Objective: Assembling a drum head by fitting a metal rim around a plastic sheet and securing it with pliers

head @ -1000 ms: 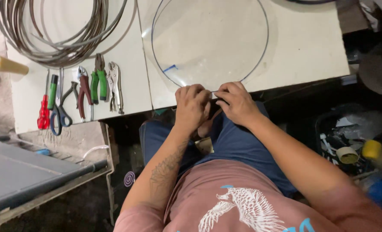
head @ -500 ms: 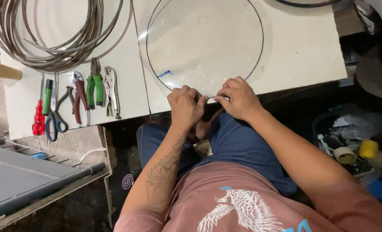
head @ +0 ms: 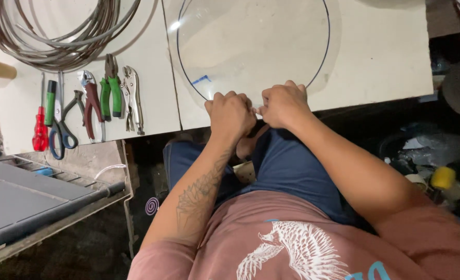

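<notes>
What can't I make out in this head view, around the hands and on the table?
- Head view: what the left hand and right hand pinch at the near rim of the clear disc; the knuckles cover it.
- The disc's far edge, cut off by the top of the picture.
- The cable coil, cut off at the top and left.
- The yellow item at the right, too dark and small to identify.
</notes>
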